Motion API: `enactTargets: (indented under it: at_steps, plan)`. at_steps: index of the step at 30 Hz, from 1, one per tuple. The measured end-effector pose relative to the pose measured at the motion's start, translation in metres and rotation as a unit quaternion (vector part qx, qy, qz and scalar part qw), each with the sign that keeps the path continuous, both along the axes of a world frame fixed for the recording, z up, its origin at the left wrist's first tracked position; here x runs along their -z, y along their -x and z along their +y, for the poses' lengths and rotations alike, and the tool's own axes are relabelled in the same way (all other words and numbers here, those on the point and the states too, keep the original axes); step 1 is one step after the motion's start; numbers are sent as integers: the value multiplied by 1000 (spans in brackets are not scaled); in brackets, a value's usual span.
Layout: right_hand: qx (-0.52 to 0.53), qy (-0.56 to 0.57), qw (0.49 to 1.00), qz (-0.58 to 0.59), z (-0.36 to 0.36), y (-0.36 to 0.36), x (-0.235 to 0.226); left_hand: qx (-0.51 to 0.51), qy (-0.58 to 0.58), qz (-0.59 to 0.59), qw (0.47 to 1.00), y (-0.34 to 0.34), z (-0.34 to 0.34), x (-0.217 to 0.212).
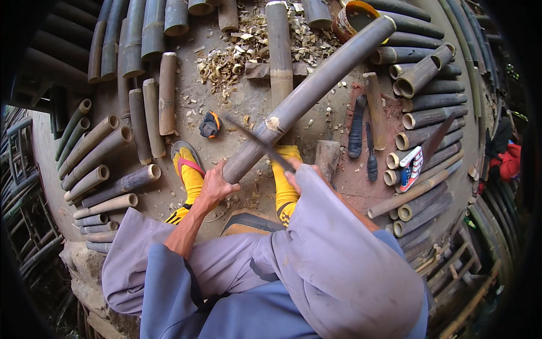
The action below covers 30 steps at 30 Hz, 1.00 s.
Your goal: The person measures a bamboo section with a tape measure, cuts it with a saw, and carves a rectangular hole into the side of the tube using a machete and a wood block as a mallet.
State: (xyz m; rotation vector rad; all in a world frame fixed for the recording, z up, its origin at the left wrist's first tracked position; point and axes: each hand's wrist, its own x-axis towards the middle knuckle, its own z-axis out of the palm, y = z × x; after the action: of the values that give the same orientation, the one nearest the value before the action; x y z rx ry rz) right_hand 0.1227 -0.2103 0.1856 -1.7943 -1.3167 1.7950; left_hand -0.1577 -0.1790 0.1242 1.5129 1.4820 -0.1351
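A long dark bamboo pole (324, 85) slants from near my knees up toward the far right. My left hand (215, 186) is closed round its near end. Lying across the pole by a pale, scraped node (273, 123) is a long dark blade (254, 137), seemingly a knife. My right hand (293, 172) is closed at the blade's near end; my raised knee hides part of that hand, and the handle does not show clearly. Beneath the pole, another bamboo length (279, 51) runs away from me over a short wooden block (257, 70).
Bamboo pieces (101, 150) lie in rows on both sides. Pale shavings (226, 65) cover the far ground. A tape measure (211, 124) lies left of the pole. To the right are black-wrapped tools (357, 127) and a saw (415, 164); an orange-rimmed container (355, 17) stands far off.
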Motion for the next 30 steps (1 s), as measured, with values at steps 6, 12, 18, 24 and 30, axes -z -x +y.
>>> enactTargets:
  at_steps: [6, 12, 18, 24, 30]
  plan:
    - [-157, -269, 944, -105, -11, -11, 20, -28, 53, -38, 997, -7, -8, 2]
    - [-148, -240, 955, -89, -18, -8, 7, -36, 47, -57, 997, -9, -17, 0]
    - [-144, -296, 941, -85, -20, -13, 10, -58, -17, -94, 994, 4, -43, -8]
    - [-112, -450, 882, -85, 8, -8, 4, -129, -10, -119, 984, 12, -66, -77]
    - [-168, -475, 863, -30, 35, 14, -12, -211, -8, -16, 977, 20, -90, -138]
